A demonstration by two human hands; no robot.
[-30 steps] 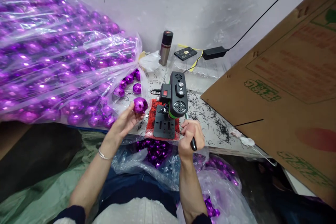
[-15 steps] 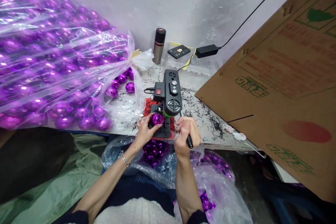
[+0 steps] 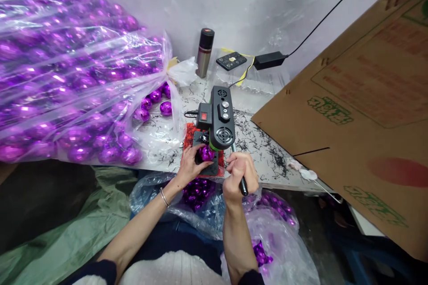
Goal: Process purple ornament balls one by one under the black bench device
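Observation:
A black machine with round vents and buttons stands on a red mat at the middle of the table. Below its near end, my left hand holds a shiny purple ball between thumb and fingers, over the machine's dark base plate. My right hand is wrapped round a lever with a black grip, to the right of the base. The underside of the machine's head, where it meets the ball, is hidden.
A large clear bag of purple balls fills the left. Behind the machine are a flask, a black panel and a power adapter. A cardboard box leans at right. Open bags lie below the table edge.
My left hand and the purple ball have shifted slightly right, and the ball now sits closer under the machine's head. My right hand stays closed on the lever. The view has shifted slightly.

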